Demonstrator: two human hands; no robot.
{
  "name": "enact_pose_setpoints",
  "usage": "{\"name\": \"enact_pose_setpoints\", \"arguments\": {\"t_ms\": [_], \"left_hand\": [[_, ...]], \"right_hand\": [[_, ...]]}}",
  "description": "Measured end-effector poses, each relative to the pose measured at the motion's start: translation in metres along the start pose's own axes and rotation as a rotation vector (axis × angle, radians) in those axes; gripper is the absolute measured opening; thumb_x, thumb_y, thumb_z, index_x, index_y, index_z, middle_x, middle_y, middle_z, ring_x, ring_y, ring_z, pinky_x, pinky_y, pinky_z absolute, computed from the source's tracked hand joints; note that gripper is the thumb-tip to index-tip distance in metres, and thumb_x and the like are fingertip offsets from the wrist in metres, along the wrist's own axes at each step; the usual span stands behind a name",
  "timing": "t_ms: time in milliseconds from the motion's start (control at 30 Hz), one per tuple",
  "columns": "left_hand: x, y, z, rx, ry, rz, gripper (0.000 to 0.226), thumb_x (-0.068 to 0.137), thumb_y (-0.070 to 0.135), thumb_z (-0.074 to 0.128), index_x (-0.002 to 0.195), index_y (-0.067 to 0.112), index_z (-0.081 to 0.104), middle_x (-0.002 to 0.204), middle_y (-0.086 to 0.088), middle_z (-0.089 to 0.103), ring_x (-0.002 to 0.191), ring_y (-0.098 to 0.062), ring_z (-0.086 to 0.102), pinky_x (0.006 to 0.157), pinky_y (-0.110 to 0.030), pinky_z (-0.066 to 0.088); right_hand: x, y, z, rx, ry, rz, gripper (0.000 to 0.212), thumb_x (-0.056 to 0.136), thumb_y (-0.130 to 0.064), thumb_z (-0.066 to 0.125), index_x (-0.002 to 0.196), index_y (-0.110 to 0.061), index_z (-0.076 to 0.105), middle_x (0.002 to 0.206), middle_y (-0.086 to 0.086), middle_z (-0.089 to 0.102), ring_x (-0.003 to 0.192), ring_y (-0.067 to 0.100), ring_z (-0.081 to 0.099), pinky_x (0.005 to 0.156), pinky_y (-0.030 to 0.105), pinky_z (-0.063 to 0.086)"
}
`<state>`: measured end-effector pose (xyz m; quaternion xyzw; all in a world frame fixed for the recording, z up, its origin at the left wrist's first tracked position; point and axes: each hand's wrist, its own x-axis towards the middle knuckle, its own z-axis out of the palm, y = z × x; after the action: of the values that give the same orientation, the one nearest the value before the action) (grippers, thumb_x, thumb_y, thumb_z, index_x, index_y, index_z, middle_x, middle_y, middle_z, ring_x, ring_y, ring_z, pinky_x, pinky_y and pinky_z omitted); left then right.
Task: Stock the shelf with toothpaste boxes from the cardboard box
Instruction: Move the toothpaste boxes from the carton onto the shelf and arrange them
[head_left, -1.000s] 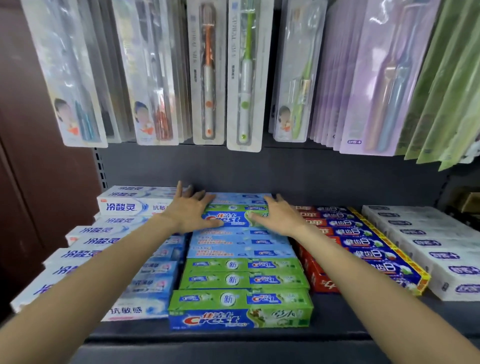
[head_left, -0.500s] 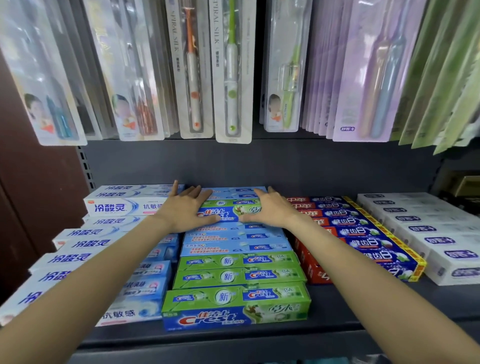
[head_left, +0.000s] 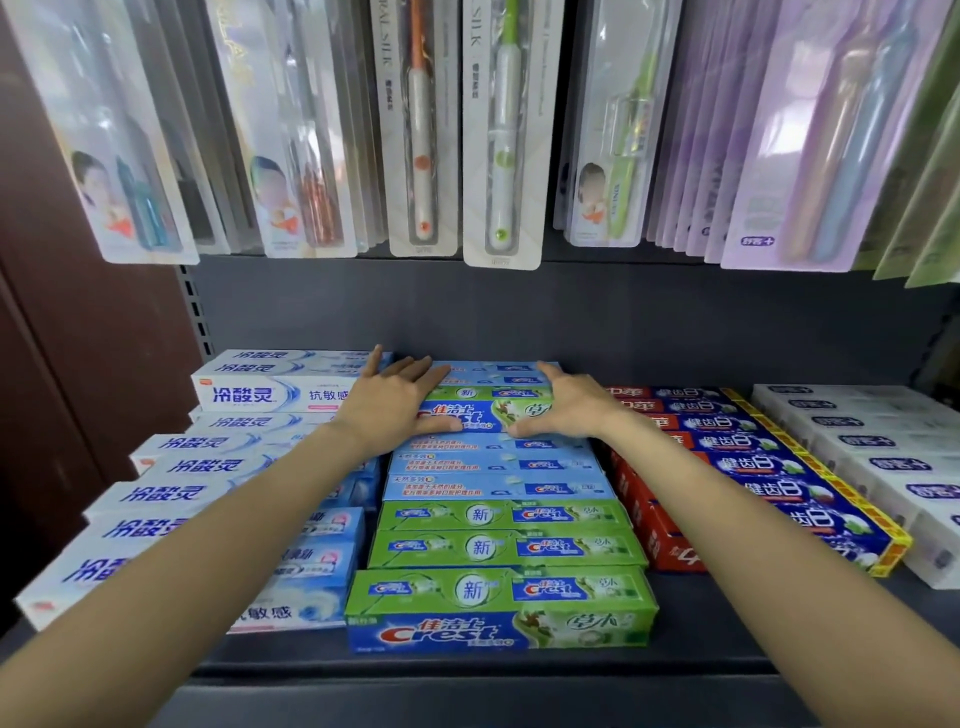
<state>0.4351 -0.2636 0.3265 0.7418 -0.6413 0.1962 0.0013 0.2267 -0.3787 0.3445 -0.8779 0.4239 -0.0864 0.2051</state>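
Now both hands far back on the shelf (head_left: 519, 670), one at each end of a green Crest box (head_left: 480, 410) lying on top of the middle stack. Left hand (head_left: 387, 402) laid over the left end of that box, fingers nearly straight and spread, tips reaching onto the light blue boxes (head_left: 496, 370) behind, thumb along the front face under the word "Crest". Right hand (head_left: 569, 400) cupped over the right end, fingers bent down over the far edge, thumb pressed on the front face; holding the box between the two hands. Readable on the held box: "Crest", Chinese characters in white above it, and "新" in a circle on the top.

Below and in front, a middle column of more Crest: three light blue boxes (head_left: 498, 470) with small red Chinese lines, then three green boxes (head_left: 501, 577), the front one showing "Crest" large on blue and "新" on top. On the left, white and blue boxes (head_left: 249, 397) printed "冷酸灵" and "抗敏感". On the right, red and blue boxes (head_left: 737, 457) with "健齿白" and a yellow edge, then white boxes (head_left: 857, 436) whose print is too small to read. Above, hanging toothbrush packs (head_left: 501, 130), two of them marked "SPIRAL SILK" only in part. No cardboard box in view
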Motion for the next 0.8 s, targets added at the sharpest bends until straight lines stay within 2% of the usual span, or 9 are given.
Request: {"name": "enact_pose_setpoints", "arguments": {"t_ms": [200,700,800], "left_hand": [[0.0001,0.0001,0.0008,-0.028,0.015,-0.003,0.127,0.046,0.091,-0.020,0.148,0.027,0.020,0.153,-0.001,0.029,0.141,-0.019,0.028,0.116,-0.046,0.003],[0.0015,0.0005,0.0034,-0.021,0.040,0.013,0.129,0.047,0.090,-0.021,0.148,0.023,0.025,0.152,-0.005,0.032,0.140,-0.022,0.030,0.116,-0.044,0.006],[0.0016,0.0011,0.0031,-0.032,0.058,0.023,0.130,0.048,0.091,-0.021,0.147,0.022,0.028,0.151,-0.006,0.034,0.139,-0.022,0.033,0.116,-0.040,0.010]], "right_hand": [[0.0015,0.0016,0.0015,0.053,0.017,0.008,0.112,0.064,-0.054,0.079,0.151,-0.024,0.015,0.151,0.006,0.034,0.135,0.025,0.036,0.108,0.036,0.036],[0.0010,0.0033,0.0020,0.118,0.059,-0.012,0.112,0.061,-0.050,0.083,0.150,-0.021,0.021,0.151,0.003,0.035,0.136,0.022,0.035,0.108,0.033,0.035],[0.0003,0.0052,0.0037,0.177,0.052,-0.009,0.111,0.061,-0.046,0.084,0.150,-0.023,0.021,0.151,0.001,0.034,0.135,0.021,0.036,0.107,0.031,0.036]]}}
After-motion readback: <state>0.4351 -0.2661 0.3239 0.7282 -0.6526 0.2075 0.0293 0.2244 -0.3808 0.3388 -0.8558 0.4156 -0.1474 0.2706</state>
